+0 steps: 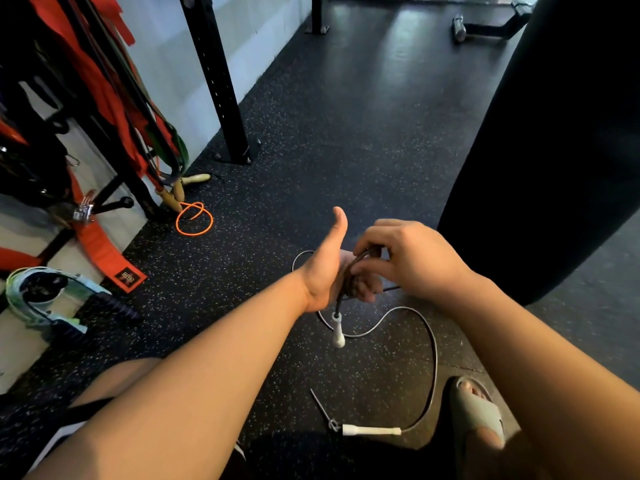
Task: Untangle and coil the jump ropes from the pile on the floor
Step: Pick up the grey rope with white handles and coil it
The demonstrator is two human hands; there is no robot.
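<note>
A dark jump rope (346,282) is wound around my left hand (329,268), whose thumb points up and whose fingers curl over the coils. My right hand (405,258) pinches a loop of that rope just above the left palm. One white handle (337,329) hangs down from the left hand. The grey cord (429,344) trails in a curve over the floor to a second white handle (372,430) lying near my sandaled foot. An orange rope (194,219) with wooden handles (180,192) lies coiled by the rack at the left.
A black rack post (221,91) is bolted to the speckled rubber floor. Red and green bands (104,98) hang at the left. A dark punching bag (554,150) stands close at the right. My sandal (479,414) is at the bottom right. A bench base (485,26) lies far back.
</note>
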